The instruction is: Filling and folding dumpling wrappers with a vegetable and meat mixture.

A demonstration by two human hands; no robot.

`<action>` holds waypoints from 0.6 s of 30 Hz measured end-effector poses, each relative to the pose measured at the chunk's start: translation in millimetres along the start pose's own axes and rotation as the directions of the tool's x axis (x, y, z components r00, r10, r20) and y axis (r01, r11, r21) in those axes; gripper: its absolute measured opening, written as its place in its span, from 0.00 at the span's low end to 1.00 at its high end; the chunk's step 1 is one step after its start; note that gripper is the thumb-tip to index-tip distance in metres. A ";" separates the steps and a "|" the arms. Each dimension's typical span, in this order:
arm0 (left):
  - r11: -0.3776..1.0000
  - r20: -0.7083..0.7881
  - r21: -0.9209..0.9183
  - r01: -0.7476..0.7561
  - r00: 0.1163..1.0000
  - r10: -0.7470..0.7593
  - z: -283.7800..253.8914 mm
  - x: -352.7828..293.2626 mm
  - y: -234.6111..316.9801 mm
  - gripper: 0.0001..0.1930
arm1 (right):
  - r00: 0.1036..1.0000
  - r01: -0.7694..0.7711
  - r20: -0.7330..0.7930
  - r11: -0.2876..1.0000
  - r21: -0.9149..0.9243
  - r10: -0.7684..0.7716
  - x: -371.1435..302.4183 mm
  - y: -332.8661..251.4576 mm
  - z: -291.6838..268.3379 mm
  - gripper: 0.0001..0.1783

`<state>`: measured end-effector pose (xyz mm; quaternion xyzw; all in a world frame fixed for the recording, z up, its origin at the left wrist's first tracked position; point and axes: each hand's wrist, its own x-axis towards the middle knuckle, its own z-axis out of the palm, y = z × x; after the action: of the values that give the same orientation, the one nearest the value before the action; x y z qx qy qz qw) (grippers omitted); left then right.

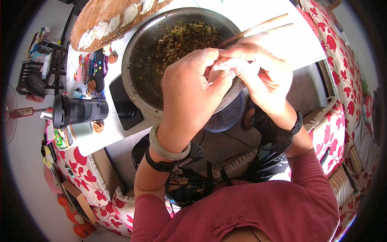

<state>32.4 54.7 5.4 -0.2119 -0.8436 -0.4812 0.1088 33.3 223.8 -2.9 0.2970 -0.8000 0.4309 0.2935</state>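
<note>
Over the near right rim of a big metal bowl (135, 86), both my hands pinch one white dumpling (217, 72), mostly hidden by the fingers. My left hand (191, 80) is closed on its left side, thumb and fingers pressed together. From the right, my right hand (264, 70) grips the same dumpling between thumb and fingertips. Chopped brown-green filling (177, 42) lies in the bowl beneath. Behind my right hand, a pair of chopsticks (258, 29) rests across the bowl's right rim. Several shaped dumplings (115, 24) stand in a row on a round woven tray (90, 20) at the far left.
On the white table (90, 139) left of the bowl are a dark tumbler (82, 111), a black flat device (123, 105), a remote control (98, 70) and walnuts (98, 127). A sofa with red floral covers (322, 36) runs along the right. Strong sunlight washes out the table's far right.
</note>
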 end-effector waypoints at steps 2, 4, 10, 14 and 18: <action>1.000 0.001 -0.008 -0.014 1.000 0.014 2.0 -0.1 -2.0 0.10 | 0.996 0.079 -0.025 0.993 -0.091 -0.081 1.4 -2.3 1.8 0.09; 1.000 0.002 -0.012 -0.026 1.000 0.026 1.4 1.3 -1.2 0.10 | 1.000 0.010 -0.028 0.997 -0.082 -0.012 2.8 -7.7 3.6 0.06; 0.990 -0.009 -0.140 0.009 1.000 -0.011 -5.8 6.8 2.1 0.10 | 0.980 0.195 0.077 0.942 -0.272 -0.181 17.8 -15.4 -6.7 0.15; 0.773 0.082 -0.616 0.149 0.989 -0.125 -7.6 8.4 -7.4 0.10 | 0.996 0.085 -0.021 0.982 -0.171 -0.090 18.9 -16.0 0.5 0.20; 0.536 0.131 -0.813 0.227 0.969 -0.210 -13.2 12.2 -6.3 0.13 | 0.914 -0.378 0.031 0.819 0.432 0.405 0.8 -8.4 15.2 0.21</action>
<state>18.4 43.6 12.2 -0.1354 -0.5429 -0.8258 -0.0707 35.7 206.8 -4.9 0.1701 -0.7194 0.6563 0.1507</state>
